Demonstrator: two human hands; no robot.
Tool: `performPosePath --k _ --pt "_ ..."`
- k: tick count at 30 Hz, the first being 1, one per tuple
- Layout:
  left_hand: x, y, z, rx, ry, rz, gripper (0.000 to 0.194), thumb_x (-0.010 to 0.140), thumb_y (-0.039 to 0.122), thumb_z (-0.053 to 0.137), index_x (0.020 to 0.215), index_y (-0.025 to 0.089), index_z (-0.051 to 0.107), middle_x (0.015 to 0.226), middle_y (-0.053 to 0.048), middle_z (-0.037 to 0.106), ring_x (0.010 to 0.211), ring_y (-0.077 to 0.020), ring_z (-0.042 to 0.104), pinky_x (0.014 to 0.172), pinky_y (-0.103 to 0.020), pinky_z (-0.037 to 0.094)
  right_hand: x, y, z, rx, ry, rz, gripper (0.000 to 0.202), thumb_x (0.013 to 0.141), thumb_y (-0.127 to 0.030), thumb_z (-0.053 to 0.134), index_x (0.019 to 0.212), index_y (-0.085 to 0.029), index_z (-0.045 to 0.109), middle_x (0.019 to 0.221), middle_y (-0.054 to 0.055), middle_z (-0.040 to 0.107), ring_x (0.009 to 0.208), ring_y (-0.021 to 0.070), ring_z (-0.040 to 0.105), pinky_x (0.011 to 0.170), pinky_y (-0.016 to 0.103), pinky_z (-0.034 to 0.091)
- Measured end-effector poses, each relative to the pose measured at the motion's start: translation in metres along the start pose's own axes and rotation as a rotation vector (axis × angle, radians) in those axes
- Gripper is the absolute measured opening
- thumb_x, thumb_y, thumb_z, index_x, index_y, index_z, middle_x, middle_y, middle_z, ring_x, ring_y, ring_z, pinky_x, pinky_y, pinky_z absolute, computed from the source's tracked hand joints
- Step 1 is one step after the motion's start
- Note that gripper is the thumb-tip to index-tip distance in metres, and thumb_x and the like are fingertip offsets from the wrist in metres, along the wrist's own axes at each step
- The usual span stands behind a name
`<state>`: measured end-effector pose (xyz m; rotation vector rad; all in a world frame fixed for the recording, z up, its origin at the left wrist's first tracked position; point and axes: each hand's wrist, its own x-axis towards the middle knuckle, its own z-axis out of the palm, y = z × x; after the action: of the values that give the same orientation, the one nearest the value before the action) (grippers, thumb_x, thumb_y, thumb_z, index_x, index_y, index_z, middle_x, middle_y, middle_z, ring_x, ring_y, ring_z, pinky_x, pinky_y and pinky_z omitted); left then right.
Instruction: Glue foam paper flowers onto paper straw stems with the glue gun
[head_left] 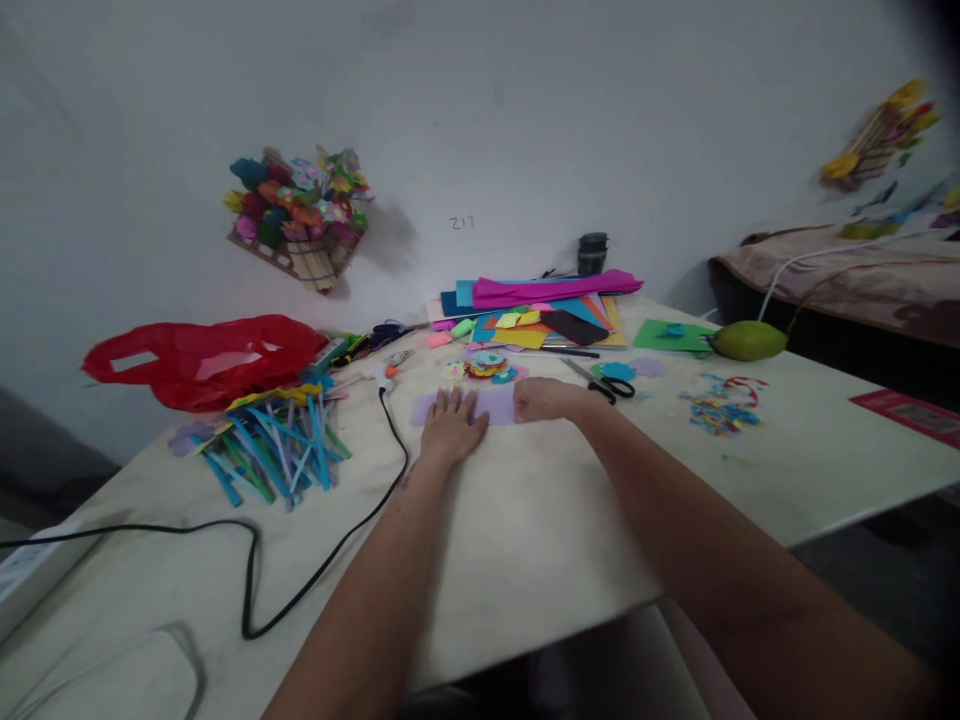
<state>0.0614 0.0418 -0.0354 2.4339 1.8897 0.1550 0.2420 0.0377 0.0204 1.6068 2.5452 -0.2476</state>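
A light purple strip (pixel 495 406), like paper or thin foam, lies flat on the table in front of me. My left hand (pixel 452 425) rests on its left part, fingers spread and pressed down. At the strip's right end my right hand (pixel 544 399) is closed, knuckles down against it; whatever its fingers hold is hidden. Just beyond the hands sits a small stack of colourful flower cut-outs (pixel 489 367). Black-handled scissors (pixel 606 380) lie open close to my right hand.
Left stand a glue gun (pixel 382 376) with a black cord (pixel 251 560), coloured strips (pixel 277 450) and a red bag (pixel 217 355). Coloured sheets (pixel 555 290) are piled at the back. On the right lie a green mango-like fruit (pixel 748 340) and paper scraps (pixel 724 407).
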Motion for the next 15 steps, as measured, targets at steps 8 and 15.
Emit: performPosePath --k 8,15 --pt "-0.0002 0.0019 -0.0002 0.016 0.004 -0.011 0.061 0.081 0.055 0.016 0.134 0.026 0.025 0.143 -0.003 0.015 0.13 -0.0267 0.003 0.103 -0.042 0.011 0.0028 0.0004 -0.0004 -0.023 -0.028 0.041 0.032 0.065 -0.024 0.048 0.089 -0.012 0.066 0.079 0.009 0.065 0.064 0.017 0.056 0.048 0.022 0.033" --pt "-0.0014 0.0027 -0.0001 0.009 0.017 -0.015 0.063 0.081 0.055 0.016 0.134 0.022 0.025 0.143 -0.004 0.016 0.13 -0.0267 0.003 0.104 -0.041 0.011 0.0018 0.0063 0.0002 0.022 -0.015 0.004 0.027 0.061 -0.024 0.052 0.082 -0.016 0.067 0.074 0.005 0.065 0.06 0.0149 0.055 0.047 0.021 0.033"
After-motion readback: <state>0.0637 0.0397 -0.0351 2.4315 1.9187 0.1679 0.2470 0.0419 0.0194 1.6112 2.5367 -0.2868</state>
